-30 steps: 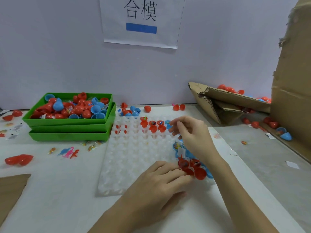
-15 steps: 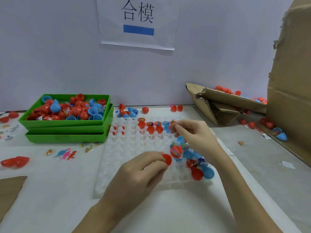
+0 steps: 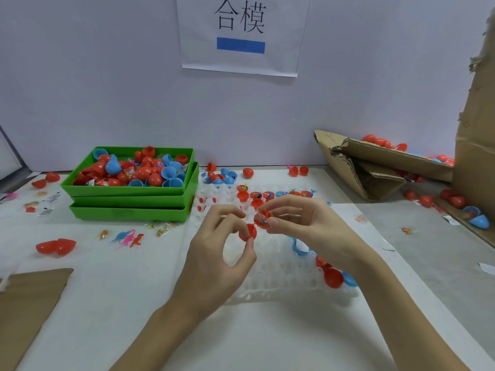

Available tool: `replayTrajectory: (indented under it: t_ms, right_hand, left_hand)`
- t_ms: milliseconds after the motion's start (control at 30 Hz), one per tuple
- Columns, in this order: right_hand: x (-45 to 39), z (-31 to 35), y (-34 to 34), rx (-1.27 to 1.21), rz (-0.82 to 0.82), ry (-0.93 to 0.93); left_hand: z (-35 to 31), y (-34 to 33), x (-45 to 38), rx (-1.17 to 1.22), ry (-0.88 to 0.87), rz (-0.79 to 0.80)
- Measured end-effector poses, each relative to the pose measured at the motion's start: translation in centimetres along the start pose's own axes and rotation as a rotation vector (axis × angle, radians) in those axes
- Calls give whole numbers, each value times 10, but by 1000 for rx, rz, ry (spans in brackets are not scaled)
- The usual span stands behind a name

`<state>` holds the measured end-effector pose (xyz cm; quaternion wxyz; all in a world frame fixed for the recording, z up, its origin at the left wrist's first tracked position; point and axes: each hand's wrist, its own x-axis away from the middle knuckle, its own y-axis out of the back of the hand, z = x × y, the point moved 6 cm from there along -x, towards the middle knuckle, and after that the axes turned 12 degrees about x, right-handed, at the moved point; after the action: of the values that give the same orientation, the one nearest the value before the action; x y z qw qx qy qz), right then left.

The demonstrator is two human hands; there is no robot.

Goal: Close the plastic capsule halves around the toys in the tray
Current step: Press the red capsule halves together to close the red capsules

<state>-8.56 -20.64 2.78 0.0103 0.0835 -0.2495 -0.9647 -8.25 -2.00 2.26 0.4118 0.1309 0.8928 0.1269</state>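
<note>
Above white tray, head view: my left hand grip pinches empty red half; my right hand grip pinches toy-filled half just beside it, rims nearly facing, likely for snapping together. More filled halves sit beyond grips.

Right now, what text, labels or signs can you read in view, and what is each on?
"合模": black characters on the white paper sign on the wall, above a blue bar.
Small white labels on the table, left of the green trays: too small to read.
</note>
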Motion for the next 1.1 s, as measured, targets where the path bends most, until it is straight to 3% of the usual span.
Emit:
replayTrajectory:
  t_ms: [133, 233, 367, 600, 833, 1100]
  right_hand:
    - [1, 6, -7, -56, -24, 51]
    - [4, 14, -12, 73, -91, 122]
    - [7, 22, -18, 287, -144, 209]
    - [5, 20, -19, 58, -109, 201]
    - [5, 18, -21, 99, -144, 242]
    - [4, 20, -33, 113, -152, 294]
  left_hand:
    - [18, 0, 0, 374, 284, -98]
    - [23, 3, -1, 493, 331, -139]
    - [21, 3, -2, 468, 294, -98]
    - [16, 14, -5, 333, 173, -146]
    - [9, 12, -6, 231, 96, -87]
    - [23, 15, -3, 402, 277, -188]
